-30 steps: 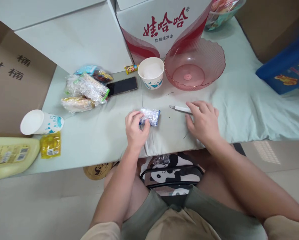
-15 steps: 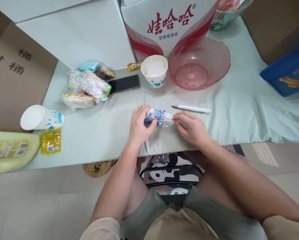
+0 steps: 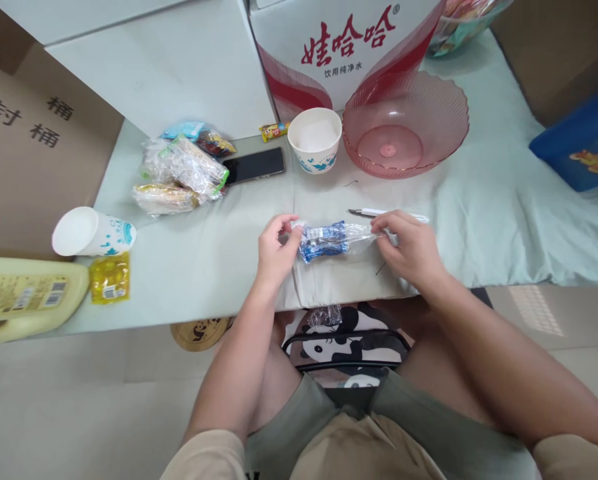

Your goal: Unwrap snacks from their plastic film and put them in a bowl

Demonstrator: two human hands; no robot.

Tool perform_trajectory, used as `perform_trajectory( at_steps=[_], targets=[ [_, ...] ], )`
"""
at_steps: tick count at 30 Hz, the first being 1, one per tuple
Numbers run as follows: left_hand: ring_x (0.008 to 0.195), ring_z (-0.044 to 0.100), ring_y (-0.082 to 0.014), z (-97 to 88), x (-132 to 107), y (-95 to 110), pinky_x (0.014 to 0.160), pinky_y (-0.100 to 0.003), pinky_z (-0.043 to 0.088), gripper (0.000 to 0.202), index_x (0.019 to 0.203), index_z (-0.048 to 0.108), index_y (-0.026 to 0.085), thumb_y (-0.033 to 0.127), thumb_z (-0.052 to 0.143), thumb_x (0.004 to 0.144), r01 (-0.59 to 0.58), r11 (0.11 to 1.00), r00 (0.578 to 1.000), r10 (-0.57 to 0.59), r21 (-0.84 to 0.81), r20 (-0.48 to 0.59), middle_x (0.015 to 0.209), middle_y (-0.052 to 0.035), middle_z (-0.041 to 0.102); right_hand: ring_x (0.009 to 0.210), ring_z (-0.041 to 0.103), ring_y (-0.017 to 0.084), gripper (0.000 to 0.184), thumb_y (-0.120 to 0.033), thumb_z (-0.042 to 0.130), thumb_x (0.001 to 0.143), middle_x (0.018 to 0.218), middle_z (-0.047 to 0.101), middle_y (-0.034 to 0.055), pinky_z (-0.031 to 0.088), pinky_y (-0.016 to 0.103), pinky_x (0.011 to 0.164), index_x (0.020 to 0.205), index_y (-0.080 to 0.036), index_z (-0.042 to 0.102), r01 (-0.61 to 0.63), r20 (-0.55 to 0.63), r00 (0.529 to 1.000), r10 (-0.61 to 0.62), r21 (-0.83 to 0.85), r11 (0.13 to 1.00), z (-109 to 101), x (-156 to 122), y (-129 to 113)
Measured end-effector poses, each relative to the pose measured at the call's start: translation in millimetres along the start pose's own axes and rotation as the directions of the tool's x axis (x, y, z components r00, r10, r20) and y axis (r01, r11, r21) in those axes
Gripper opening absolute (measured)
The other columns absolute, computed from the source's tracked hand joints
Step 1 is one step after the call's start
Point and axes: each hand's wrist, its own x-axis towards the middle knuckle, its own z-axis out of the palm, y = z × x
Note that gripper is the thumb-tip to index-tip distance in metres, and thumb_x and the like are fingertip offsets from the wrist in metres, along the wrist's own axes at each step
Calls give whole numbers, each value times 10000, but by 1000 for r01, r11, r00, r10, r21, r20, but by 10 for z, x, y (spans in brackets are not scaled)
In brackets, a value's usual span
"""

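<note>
Between my hands, just above or on the cloth, a clear plastic bag [image 3: 359, 235] with blue-wrapped packets [image 3: 325, 240] inside is stretched sideways. My left hand [image 3: 277, 248] pinches the bag's left end between thumb and fingers. At the other end, my right hand [image 3: 406, 247] grips the gathered clear plastic. Behind my right hand lies a white pen-like tool [image 3: 366, 213] with a dark pointed tip, partly hidden by the fingers. A white paper cup [image 3: 315, 160] with blue print and a pink ribbed bowl [image 3: 403, 143] stand farther back.
Left of centre lie wrapped snack packs [image 3: 183, 173] and a phone [image 3: 256, 165]. A tipped paper cup [image 3: 96, 232], yellow packet [image 3: 109, 279] and pale yellow jug [image 3: 29, 297] sit at the far left. A white-and-red box [image 3: 339, 60] stands behind; a blue container [image 3: 579, 147] is at right.
My right hand has moved right, now overlapping the pen-like tool, and the bag is pulled out longer. My left fingers have shifted to its left end, exposing more of the blue packets.
</note>
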Motion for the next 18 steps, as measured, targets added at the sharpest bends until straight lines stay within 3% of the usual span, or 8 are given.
perform_trajectory(
  at_steps=[3,5,7,10,12,14,18],
  targets=[
    [760,575,-146,-23,35,-48,723,-268,488,85,885,675,209,259,618,846,143,971,977,-170,-192,-132,809,-18,610,812,681,209,148,-130,531,791,906,740,44,525,341,732,836,-227,634,-71,-33,997,70,-12,997,-73,5,43],
    [774,583,-143,-43,48,-70,737,-260,496,62,816,626,211,246,577,827,173,948,965,-218,-265,-149,810,-19,601,827,680,215,201,-119,514,759,924,741,46,529,355,755,861,-226,650,-87,-24,996,87,9,996,-115,3,58],
    [887,627,-167,-52,41,-68,801,-280,522,91,855,612,221,296,567,829,126,954,984,-154,-271,-85,897,-36,632,922,691,237,272,-125,483,752,987,744,58,537,394,843,921,-225,670,-46,-7,999,46,61,997,-148,-2,49],
    [1169,623,-236,-31,-2,-15,925,-340,537,332,1066,615,237,414,670,790,-17,983,997,30,-184,66,1192,-87,668,1079,677,280,297,-216,510,828,1133,732,90,521,460,959,1075,-227,675,36,-1,999,-36,116,993,-169,-5,2],
    [1171,631,-243,-4,-33,29,934,-350,537,413,1122,608,229,406,717,765,-36,994,989,50,-105,137,1251,-100,669,1127,664,303,335,-302,582,850,1198,719,106,513,487,992,1169,-231,656,67,12,998,-69,100,993,-156,-3,-19],
    [1027,669,-210,18,-45,53,863,-328,542,301,1057,617,219,347,689,793,22,998,990,-13,-58,143,1148,-82,700,1136,662,311,353,-316,629,835,1210,718,109,513,501,999,1178,-234,654,85,37,996,-87,64,994,-123,-1,-8],
    [885,672,-173,16,-7,9,762,-284,523,105,854,565,211,246,651,806,121,985,993,-120,-124,17,922,-38,696,1046,692,289,103,-267,604,864,1124,739,103,537,492,949,922,-232,682,42,37,998,-42,-3,999,-56,-3,74]
  ],
)
